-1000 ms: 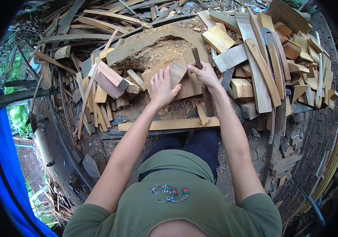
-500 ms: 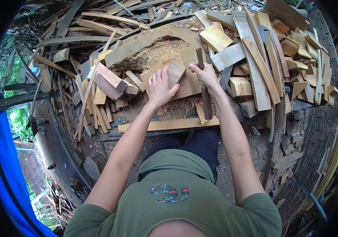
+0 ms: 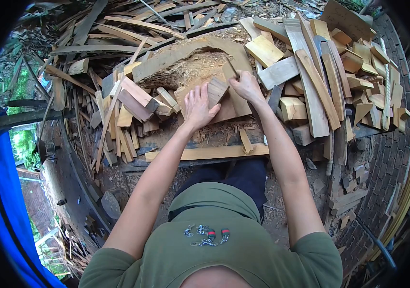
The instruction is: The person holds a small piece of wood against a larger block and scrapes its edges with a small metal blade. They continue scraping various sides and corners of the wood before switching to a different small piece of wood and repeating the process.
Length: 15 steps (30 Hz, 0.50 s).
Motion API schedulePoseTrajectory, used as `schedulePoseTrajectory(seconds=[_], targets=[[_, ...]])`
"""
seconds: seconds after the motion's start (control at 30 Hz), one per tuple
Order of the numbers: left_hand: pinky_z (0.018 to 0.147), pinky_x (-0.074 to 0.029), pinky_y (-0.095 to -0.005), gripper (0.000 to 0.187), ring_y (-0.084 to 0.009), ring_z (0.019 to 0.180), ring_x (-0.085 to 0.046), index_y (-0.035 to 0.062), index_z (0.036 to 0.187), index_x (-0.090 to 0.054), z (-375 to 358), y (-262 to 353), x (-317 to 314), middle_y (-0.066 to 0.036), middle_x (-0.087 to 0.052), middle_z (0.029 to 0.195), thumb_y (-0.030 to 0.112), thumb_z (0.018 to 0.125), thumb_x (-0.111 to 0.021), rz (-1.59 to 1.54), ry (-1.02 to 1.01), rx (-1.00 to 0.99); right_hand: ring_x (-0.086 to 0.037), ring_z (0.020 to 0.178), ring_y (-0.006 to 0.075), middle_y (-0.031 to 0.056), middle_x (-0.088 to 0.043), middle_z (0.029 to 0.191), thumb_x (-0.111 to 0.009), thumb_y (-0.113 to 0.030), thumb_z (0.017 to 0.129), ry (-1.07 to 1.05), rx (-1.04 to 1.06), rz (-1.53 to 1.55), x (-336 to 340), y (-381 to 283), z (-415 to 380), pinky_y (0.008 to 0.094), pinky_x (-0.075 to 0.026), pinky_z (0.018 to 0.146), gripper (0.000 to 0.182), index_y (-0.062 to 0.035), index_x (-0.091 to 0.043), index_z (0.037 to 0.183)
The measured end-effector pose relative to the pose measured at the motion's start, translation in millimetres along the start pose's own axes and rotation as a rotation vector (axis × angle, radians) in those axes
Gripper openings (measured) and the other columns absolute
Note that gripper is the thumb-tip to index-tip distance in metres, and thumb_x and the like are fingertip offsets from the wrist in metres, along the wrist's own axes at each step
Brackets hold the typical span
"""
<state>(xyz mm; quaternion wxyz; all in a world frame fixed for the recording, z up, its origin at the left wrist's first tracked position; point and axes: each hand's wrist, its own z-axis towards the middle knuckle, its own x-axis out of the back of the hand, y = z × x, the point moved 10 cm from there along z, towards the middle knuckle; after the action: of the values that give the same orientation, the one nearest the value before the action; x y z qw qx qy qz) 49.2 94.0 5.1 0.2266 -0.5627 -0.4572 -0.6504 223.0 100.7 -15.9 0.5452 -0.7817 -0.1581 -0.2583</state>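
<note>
My left hand [image 3: 198, 106] grips a small wooden block [image 3: 218, 91], fingers along its left side and thumb at its near end. The block stands tilted on a flat brown board [image 3: 236, 105] in the middle of the bench. To the right, my right hand [image 3: 247, 88] is closed around a long, narrow, dark brown tool [image 3: 232, 68]. One end of it sticks out beyond the fist, close to the block's upper right; the rest is hidden behind my hand and forearm. Behind the block lies a large hollowed slab of wood [image 3: 164, 67] filled with chips.
Cut wood blocks [image 3: 265, 50] and long planks [image 3: 305, 81] are heaped on the right. Offcuts [image 3: 135, 98] crowd the left side, with long strips [image 3: 133, 31] piled behind. A light wooden strip [image 3: 209, 152] runs along the bench's near edge, a small wedge [image 3: 245, 140] against it.
The dark tool has swung from lying along my right forearm to pointing away, its near end now out of sight. My right wrist has turned. My left hand still holds the block.
</note>
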Motion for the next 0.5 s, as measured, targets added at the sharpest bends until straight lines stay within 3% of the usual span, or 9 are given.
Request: schedulePoseTrajectory(seconds=[0.1,0.2,0.23,0.37,0.5], targets=[[0.11,-0.026,-0.05,0.086,-0.0352,0.124,-0.042,0.0056,0.144,-0.034,0.4,-3.6,0.2,-0.017,-0.046,0.129,0.041,0.075,-0.071,-0.065,-0.136,-0.047,-0.068,0.09,0.0397,0.025,-0.069,0.088,-0.062,-0.037,0.088,0.137,-0.041,0.148,12.1,15.1,-10.5,0.0452,-0.052,0.082,0.041,0.0034,-0.065,0.095],[0.108,-0.029,-0.0493,0.087,-0.0369,0.126,-0.043,0.0104,0.148,-0.032,-0.3,-13.5,0.6,-0.018,-0.048,0.129,0.04,0.078,-0.072,-0.149,-0.167,-0.14,-0.066,0.095,0.0415,0.027,-0.068,0.095,-0.06,-0.035,0.091,0.042,-0.175,0.127,4.5,46.3,-20.0,0.047,-0.05,0.084,0.04,0.0039,-0.063,0.1],[0.109,-0.028,-0.0506,0.085,-0.037,0.126,-0.044,0.01,0.149,-0.032,-0.9,-13.4,4.9,-0.019,-0.049,0.128,0.037,0.078,-0.072,-0.207,-0.223,-0.132,-0.066,0.098,0.0418,0.0271,-0.068,0.098,-0.06,-0.033,0.091,0.005,-0.215,0.108,-1.9,60.3,-23.9,0.0476,-0.05,0.085,0.038,0.0037,-0.062,0.101],[0.113,-0.028,-0.0463,0.083,-0.0349,0.131,-0.042,0.0075,0.15,-0.032,-3.5,-23.7,10.0,-0.019,-0.045,0.138,0.038,0.082,-0.07,-0.348,-0.343,-0.104,-0.063,0.104,0.0418,0.0264,-0.066,0.104,-0.056,-0.027,0.094,-0.068,-0.055,0.108,-18.4,77.8,-48.0,0.0488,-0.047,0.09,0.03,0.0012,-0.058,0.105],[0.115,-0.028,-0.0399,0.081,-0.0341,0.136,-0.038,0.0049,0.15,-0.03,-10.2,-29.0,14.9,-0.021,-0.039,0.147,0.042,0.087,-0.066,-0.576,-0.454,-0.009,-0.062,0.106,0.0437,0.0241,-0.066,0.106,-0.056,-0.038,0.096,-0.008,-0.152,0.144,-19.5,80.3,-70.2,0.0469,-0.047,0.092,0.041,-0.0009,-0.052,0.112]])
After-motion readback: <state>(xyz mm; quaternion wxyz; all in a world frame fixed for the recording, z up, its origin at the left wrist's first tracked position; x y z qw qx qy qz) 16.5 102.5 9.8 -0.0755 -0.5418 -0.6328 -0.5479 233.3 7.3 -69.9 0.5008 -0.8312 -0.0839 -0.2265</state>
